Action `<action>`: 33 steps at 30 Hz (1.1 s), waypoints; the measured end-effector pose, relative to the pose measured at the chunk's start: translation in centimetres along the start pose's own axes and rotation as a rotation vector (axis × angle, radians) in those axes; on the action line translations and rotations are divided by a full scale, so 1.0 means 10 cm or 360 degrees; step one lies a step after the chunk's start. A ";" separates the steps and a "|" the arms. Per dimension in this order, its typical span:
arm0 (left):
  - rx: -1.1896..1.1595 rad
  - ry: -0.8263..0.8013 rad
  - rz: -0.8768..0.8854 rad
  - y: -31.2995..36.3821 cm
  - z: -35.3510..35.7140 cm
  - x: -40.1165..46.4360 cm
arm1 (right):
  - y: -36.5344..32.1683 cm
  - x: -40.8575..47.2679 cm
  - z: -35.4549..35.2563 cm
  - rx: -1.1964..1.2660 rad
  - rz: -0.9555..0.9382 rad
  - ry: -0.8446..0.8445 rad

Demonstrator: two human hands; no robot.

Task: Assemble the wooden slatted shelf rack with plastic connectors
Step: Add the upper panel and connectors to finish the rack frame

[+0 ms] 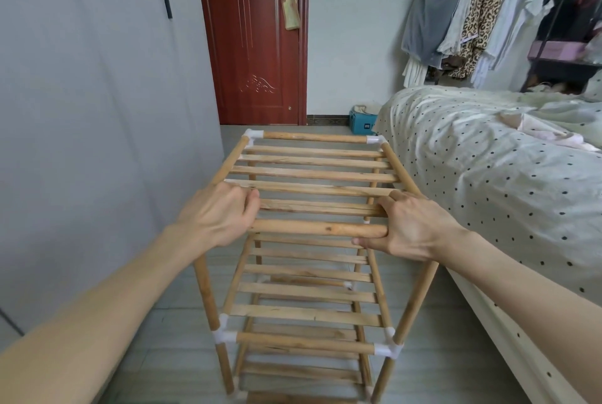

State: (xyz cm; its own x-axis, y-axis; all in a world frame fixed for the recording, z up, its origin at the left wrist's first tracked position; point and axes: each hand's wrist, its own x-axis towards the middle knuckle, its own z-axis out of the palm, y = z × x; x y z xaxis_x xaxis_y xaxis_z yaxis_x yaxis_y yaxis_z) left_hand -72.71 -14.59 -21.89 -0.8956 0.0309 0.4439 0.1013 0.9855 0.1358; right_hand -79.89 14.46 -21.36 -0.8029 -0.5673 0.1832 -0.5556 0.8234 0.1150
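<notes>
1. two hands grasp the top shelf: my left hand [217,214] curls round its near left corner, my right hand [411,227] round the near right corner, thumb under the front dowel [312,228] that runs between them.
2. the rack [306,309] stands on the floor straight below my hands, the bed [488,156] off to the right of my right hand.
3. i judge this shelf is being seated on the uprights; i'd press both corners down evenly, keeping it level so neither peg binds.
4. round, smooth, pale dowels; flat, grainy slats [312,174]; translucent white plastic connectors [375,139] beyond my hands, which look slightly flexible.
</notes>
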 end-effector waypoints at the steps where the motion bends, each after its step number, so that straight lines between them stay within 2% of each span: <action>1: 0.0007 0.0018 -0.0009 0.00 0.01 0.00 | 0.00 0.01 0.01 0.0002 -0.0001 0.0005; 5: 0.0151 0.0008 -0.0124 0.02 0.03 0.09 | 0.04 0.09 0.05 -0.0008 0.0023 0.0105; 6: 0.0217 0.0070 -0.0172 0.05 0.03 0.10 | 0.06 0.11 0.05 -0.0008 0.0045 0.0117; 10: 0.0415 0.0545 -0.0076 0.30 0.14 -0.07 | 0.12 0.15 0.13 -0.0089 0.0167 0.0209; 14: 0.0374 0.0501 0.0017 0.32 0.41 -0.36 | 0.01 -0.02 0.25 -0.0150 0.0303 0.0499; 16: 0.0437 0.0445 0.0104 0.27 0.49 -0.53 | -0.12 -0.19 0.38 -0.0146 0.0185 0.0683; 18: 0.0469 0.0400 0.0164 0.23 0.51 -0.60 | -0.21 -0.33 0.51 -0.0160 0.0087 0.0757; 22: 0.0564 0.0234 0.0101 0.27 0.47 -0.44 | -0.14 -0.24 0.55 -0.0234 0.0119 0.0683; 27: 0.0663 0.0013 -0.0011 0.31 0.58 -0.19 | -0.10 -0.02 0.53 -0.0195 0.0341 0.0270; 30: 0.0515 0.0024 -0.0037 0.38 0.57 -0.18 | -0.35 -0.04 0.57 0.0033 0.0442 0.0240; 33: 0.0211 -0.0008 0.0105 0.32 0.63 -0.43 | -0.68 -0.18 0.72 0.0163 0.0242 0.0010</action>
State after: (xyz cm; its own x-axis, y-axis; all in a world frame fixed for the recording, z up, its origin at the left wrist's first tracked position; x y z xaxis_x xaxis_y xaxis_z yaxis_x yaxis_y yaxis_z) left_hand -71.24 -10.55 -28.99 -0.8910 0.0968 0.4435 0.1022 0.9947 -0.0119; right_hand -76.20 9.79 -29.52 -0.8780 -0.4363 0.1967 -0.4476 0.8941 -0.0145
